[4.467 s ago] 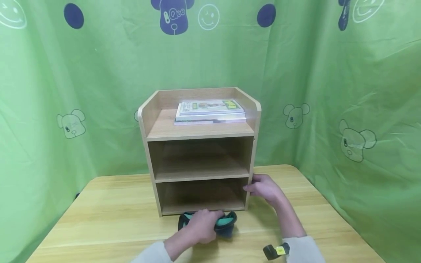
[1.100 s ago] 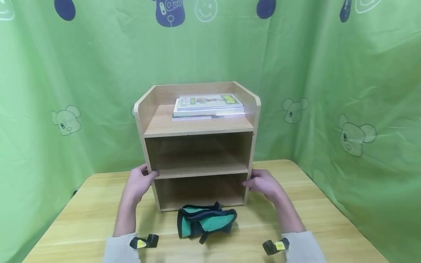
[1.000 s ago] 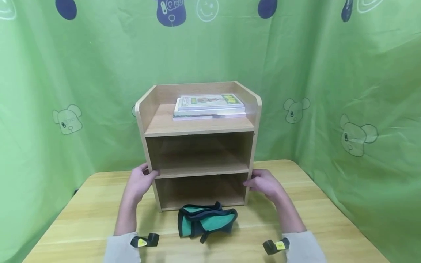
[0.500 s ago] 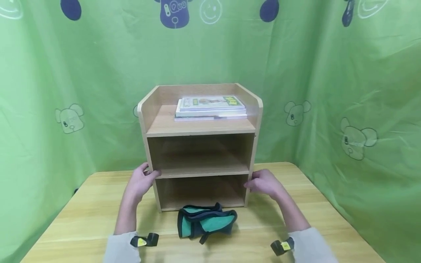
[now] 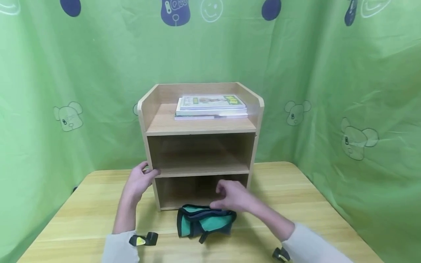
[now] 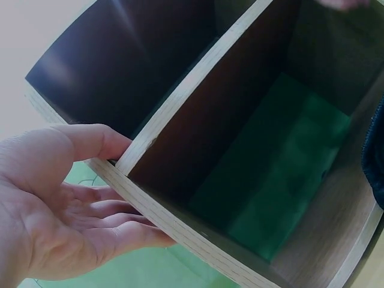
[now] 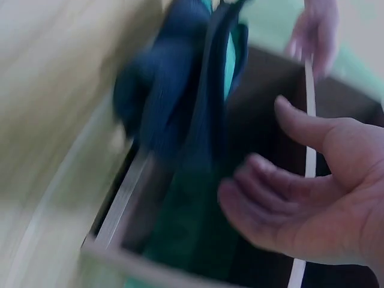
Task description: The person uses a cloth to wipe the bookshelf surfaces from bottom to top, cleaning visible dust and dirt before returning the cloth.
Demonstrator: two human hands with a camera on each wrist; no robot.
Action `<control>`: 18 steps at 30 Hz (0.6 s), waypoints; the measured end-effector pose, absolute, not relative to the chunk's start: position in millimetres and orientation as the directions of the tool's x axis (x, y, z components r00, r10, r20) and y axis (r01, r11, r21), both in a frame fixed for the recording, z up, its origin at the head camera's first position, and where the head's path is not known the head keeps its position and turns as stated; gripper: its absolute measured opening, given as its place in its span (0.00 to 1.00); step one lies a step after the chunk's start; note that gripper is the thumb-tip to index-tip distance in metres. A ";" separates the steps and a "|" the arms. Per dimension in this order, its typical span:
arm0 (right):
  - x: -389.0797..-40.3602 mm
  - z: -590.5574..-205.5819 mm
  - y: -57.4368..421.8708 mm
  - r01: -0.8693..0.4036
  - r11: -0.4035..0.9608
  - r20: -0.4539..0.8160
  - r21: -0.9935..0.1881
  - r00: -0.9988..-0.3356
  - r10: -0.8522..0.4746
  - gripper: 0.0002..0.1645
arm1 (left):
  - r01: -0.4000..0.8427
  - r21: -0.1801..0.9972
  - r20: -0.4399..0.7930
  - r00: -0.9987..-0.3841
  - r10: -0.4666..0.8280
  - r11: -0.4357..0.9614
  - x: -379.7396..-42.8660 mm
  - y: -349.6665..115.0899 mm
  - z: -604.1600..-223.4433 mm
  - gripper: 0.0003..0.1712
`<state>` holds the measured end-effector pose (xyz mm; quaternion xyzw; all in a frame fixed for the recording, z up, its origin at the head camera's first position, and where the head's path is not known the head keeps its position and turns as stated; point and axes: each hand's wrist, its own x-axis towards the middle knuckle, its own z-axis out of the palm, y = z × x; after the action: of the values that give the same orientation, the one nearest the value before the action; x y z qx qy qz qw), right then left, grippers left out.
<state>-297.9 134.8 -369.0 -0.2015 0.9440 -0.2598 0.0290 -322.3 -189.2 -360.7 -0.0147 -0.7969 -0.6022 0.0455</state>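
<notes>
A small wooden shelf unit (image 5: 201,171) with two open compartments stands on the table. My left hand (image 5: 139,180) holds its left side panel, thumb at the front by the middle board and fingers along the outer face, as the left wrist view shows. In front of the lower compartment lies a folded green and dark navy cloth item (image 5: 215,223) with black edging and a short strap. Just above and behind that cloth is my right hand (image 5: 235,195), blurred, its fingers loosely bent with nothing between them. The cloth item (image 7: 180,90) appears apart from the fingers in the right wrist view.
Several thin books (image 5: 210,107) lie stacked on the shelf's top board, between raised sides. The pale wooden table (image 5: 85,219) extends to both sides of the unit. A green patterned curtain (image 5: 98,65) hangs behind and on both sides.
My left hand let go of the cloth item and took hold of the shelf's left side. Within the last half second, my right hand left the right panel and moved left towards the cloth.
</notes>
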 end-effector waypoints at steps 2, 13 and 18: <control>-290.4 -370.6 120.9 -0.406 0.773 0.031 -0.488 -0.893 -0.450 0.41 | 0.085 0.961 0.095 -0.995 -0.027 0.264 -323.1 -189.6 -360.8 0.35; -273.9 -400.1 83.7 -0.508 0.810 -0.143 -0.292 -0.814 -0.562 0.56 | 0.067 0.969 0.075 -0.997 -0.026 0.238 -321.7 -189.1 -360.7 0.39; -274.2 -414.3 82.9 -0.525 0.824 -0.131 -0.214 -0.820 -0.557 0.48 | 0.056 0.969 0.063 -0.998 -0.023 0.241 -321.8 -189.0 -359.4 0.46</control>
<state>-274.2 82.9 -414.3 -0.2848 0.9502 -0.0843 0.0941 -321.8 -189.0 -359.4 -0.0103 -0.7871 -0.6159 0.0322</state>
